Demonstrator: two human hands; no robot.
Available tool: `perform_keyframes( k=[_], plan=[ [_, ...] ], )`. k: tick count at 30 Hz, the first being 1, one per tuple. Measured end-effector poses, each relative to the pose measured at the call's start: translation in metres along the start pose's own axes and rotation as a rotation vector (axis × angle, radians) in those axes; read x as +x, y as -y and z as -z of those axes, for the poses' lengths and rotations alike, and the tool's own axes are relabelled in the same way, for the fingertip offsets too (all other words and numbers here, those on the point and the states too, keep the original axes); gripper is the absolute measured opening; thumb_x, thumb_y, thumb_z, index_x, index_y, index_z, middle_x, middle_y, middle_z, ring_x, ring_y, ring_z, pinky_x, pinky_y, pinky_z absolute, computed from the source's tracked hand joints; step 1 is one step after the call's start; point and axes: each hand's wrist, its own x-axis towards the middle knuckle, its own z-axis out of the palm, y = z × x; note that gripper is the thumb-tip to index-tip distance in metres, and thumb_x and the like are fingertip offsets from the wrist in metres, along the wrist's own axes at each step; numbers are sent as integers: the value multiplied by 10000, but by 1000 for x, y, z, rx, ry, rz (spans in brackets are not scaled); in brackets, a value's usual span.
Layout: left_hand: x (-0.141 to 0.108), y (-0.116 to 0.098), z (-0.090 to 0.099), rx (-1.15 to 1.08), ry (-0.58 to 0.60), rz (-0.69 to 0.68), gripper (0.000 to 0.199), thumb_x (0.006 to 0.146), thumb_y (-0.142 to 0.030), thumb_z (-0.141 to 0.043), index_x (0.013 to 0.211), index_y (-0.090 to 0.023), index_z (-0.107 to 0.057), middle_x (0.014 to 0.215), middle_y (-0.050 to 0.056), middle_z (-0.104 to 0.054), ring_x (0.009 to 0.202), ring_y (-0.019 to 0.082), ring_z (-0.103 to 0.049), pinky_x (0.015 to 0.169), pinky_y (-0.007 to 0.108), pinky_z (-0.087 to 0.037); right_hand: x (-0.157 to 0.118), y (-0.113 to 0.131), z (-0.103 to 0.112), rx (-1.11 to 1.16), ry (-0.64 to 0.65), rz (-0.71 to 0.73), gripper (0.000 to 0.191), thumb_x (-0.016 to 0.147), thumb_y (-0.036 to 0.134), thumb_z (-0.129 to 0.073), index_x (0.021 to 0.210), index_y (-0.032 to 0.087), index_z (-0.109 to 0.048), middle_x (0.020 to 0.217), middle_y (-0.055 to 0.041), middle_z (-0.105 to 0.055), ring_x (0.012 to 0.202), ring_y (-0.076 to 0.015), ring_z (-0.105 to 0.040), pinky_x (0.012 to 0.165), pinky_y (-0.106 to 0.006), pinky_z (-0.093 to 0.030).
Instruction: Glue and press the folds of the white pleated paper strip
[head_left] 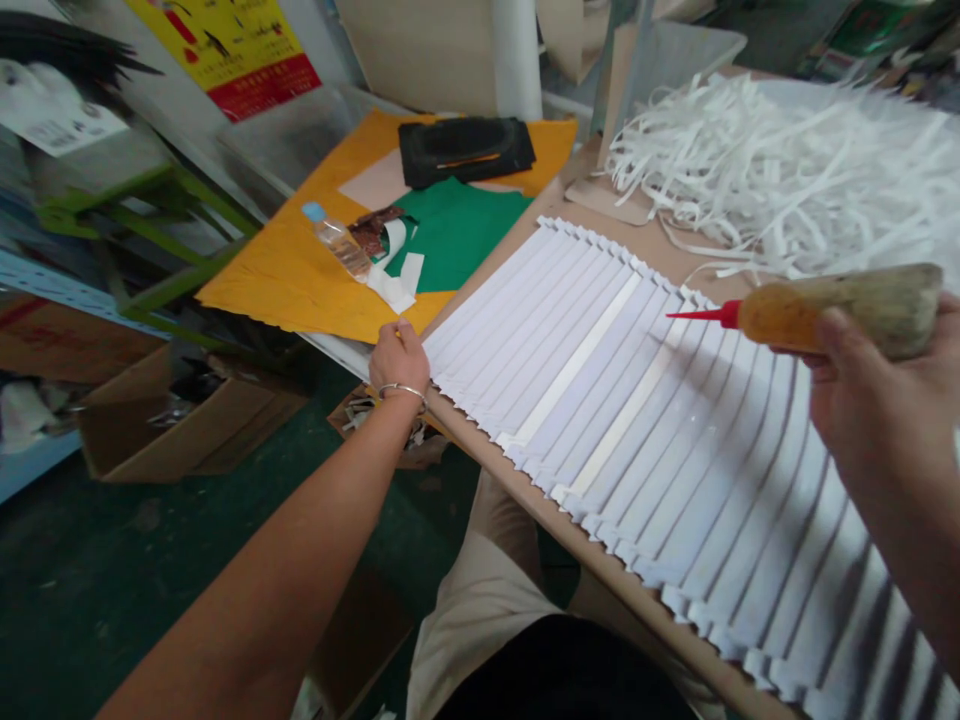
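Note:
My right hand (877, 370) is wrapped round a glue bottle (832, 305) with a thin red nozzle. The bottle lies nearly level above the paper strips, its tip pointing left. Overlapping white strips (645, 400) cover the table in a long slanting row, their ends folded or notched. My left hand (400, 357) is closed at the far left end of the row, by the table's edge. Whatever its fingers pinch, if anything, is too small to make out.
White loose strips (787, 180) are heaped at the back right. On a yellow sheet (285, 270) lie a plastic bottle (341, 243), green material (472, 230) and a black case (465, 150). Cardboard boxes (187, 410) stand on the floor at left.

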Motion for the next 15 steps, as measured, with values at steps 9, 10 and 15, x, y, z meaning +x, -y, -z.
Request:
perform_keyframes(
  k=[9, 10, 15],
  plan=[
    [0, -1, 2, 0, -2, 9, 448, 1039, -412, -297, 1148, -160, -651, 1113, 193, -728, 1053, 340, -678, 911, 407, -498, 78, -55, -26, 218, 77, -141, 404, 626, 94, -795, 929, 188, -546, 992, -74, -697, 982, -288, -717, 606, -367, -623],
    [0, -1, 3, 4, -2, 8, 444, 1039, -406, -296, 1145, -161, -651, 1114, 193, -727, 1057, 340, -678, 913, 406, -498, 79, -58, -28, 217, 70, -146, 412, 620, 89, -796, 927, 186, -540, 973, -70, -697, 982, -294, -718, 599, -368, -622],
    [-1, -2, 4, 19, 3, 7, 447, 1042, -402, -289, 1144, -156, -647, 1114, 197, -725, 1057, 340, -679, 915, 412, -497, 79, -60, -40, 192, 41, -161, 420, 626, 58, -763, 898, 213, -483, 934, -9, -690, 903, -238, -719, 601, -377, -621]
  ],
)
